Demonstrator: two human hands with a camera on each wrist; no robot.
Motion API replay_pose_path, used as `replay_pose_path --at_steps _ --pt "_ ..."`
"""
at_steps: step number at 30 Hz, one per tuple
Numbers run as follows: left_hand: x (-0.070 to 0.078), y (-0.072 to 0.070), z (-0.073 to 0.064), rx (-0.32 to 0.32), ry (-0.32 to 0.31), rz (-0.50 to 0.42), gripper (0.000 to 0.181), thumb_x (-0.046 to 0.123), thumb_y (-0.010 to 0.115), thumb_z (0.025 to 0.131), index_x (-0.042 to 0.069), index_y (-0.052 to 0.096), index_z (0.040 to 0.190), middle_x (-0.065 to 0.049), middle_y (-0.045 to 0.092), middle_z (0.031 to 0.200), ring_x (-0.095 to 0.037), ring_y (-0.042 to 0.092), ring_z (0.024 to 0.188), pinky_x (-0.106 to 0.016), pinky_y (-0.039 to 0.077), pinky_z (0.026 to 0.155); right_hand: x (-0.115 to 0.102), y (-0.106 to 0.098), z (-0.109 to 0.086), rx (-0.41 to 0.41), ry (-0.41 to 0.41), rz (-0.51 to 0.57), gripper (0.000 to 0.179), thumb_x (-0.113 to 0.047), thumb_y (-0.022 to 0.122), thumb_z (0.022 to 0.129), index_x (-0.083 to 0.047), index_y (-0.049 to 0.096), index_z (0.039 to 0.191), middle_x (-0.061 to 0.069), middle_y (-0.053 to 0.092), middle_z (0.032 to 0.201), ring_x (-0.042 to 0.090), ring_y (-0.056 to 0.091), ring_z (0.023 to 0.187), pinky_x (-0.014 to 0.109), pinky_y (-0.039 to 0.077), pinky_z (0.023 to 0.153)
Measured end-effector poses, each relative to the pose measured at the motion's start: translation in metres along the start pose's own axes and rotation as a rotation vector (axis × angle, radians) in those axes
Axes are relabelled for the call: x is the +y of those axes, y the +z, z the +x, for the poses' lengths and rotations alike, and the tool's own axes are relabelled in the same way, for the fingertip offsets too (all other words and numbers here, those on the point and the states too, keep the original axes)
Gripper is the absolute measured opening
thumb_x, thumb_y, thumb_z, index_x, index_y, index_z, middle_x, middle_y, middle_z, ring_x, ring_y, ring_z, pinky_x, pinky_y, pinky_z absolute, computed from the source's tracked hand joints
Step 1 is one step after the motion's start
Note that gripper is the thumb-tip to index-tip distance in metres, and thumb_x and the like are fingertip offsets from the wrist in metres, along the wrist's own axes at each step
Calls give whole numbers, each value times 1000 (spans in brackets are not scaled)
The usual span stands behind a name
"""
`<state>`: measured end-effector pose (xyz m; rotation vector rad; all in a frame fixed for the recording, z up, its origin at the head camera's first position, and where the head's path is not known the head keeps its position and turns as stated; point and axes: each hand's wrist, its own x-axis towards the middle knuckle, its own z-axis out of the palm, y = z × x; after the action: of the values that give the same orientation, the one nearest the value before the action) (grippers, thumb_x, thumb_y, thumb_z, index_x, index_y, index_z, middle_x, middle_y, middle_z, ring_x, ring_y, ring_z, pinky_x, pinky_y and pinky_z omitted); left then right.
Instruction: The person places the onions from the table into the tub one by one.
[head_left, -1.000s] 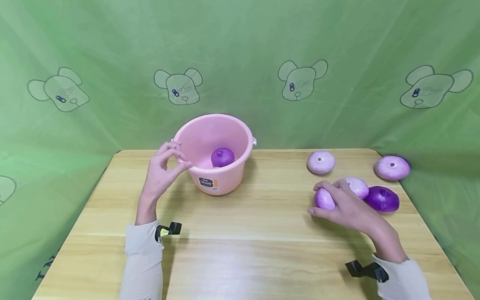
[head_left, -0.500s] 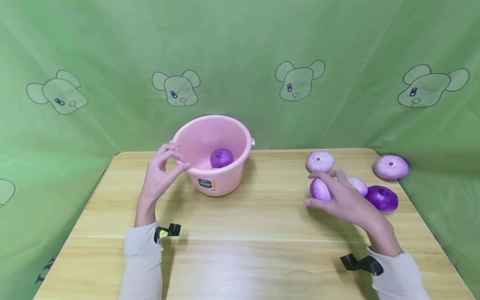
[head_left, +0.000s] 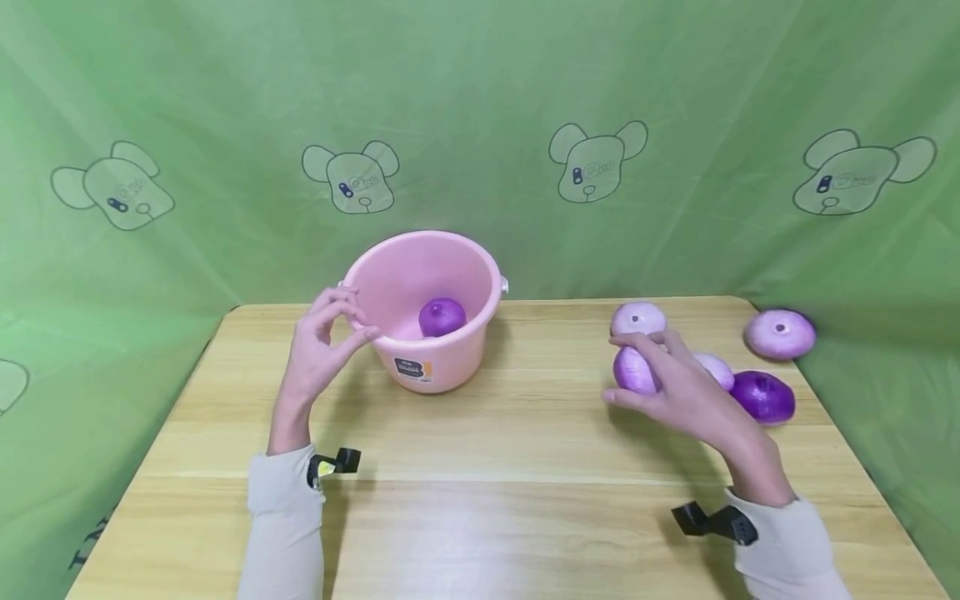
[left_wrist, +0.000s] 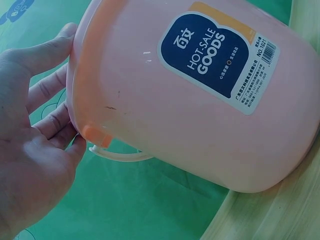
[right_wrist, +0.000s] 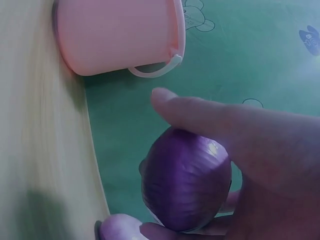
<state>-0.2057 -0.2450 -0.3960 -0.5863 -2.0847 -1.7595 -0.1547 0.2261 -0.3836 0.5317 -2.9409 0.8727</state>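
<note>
A pink bucket (head_left: 442,358) stands upright at the back of the table, and a dark purple onion (head_left: 442,317) lies inside it. My left hand (head_left: 318,350) holds the bucket's left rim, with thumb and fingertips at the edge, as the left wrist view also shows. On the right side, my right hand (head_left: 690,387) grips a purple onion (right_wrist: 185,180) between thumb and fingers, raised over the table. Near that hand lie a pale onion (head_left: 638,319) behind it, another pale onion (head_left: 716,371) partly hidden by it, and a dark purple onion (head_left: 762,397).
One more pale onion (head_left: 781,335) lies at the table's back right corner. The wooden table (head_left: 480,517) ends against a green cloth (head_left: 465,100) printed with mouse heads. A white handle (left_wrist: 120,155) hangs on the bucket's side.
My right hand has lifted the onion and carried it slightly left and away from me. The left hand keeps its place at the bucket rim.
</note>
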Motion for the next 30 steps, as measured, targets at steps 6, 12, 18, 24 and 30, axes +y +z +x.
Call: replay_pose_path --at_steps 6,12,18,24,30 --pt "0 -1 0 9 -7 1 17 -17 76 79 -10 65 89 -24 55 115 -36 42 140 -41 23 126 -8 0 5 54 -40 23 72 -41 81 88 -15 46 146 27 41 143 46 60 111 68 54 85" --pt "7 2 -1 3 -10 0 17 -21 73 78 -15 62 89 -33 51 114 -45 39 138 -45 23 126 -13 0 10 106 -48 3 72 -41 84 86 -15 49 143 21 47 142 45 58 117 69 53 87" --pt "26 7 0 -8 -20 -15 15 -20 72 80 -17 60 89 -34 51 113 -47 37 137 -48 22 126 -16 -1 13 140 -53 12 72 -43 84 85 -16 51 145 14 48 145 40 55 122 66 52 91" --pt "26 7 -1 -7 -15 -13 16 -21 73 78 -16 61 88 -15 57 110 -50 37 136 -48 22 126 -22 -6 18 128 -38 3 72 -47 80 88 -21 51 148 14 49 142 39 60 115 64 55 86" --pt "25 7 0 -6 -7 -10 16 -20 73 78 -16 61 88 -17 57 110 -49 37 136 -48 22 126 -27 -8 23 131 -24 15 71 -49 78 89 -23 50 150 14 50 140 39 59 115 64 55 86"
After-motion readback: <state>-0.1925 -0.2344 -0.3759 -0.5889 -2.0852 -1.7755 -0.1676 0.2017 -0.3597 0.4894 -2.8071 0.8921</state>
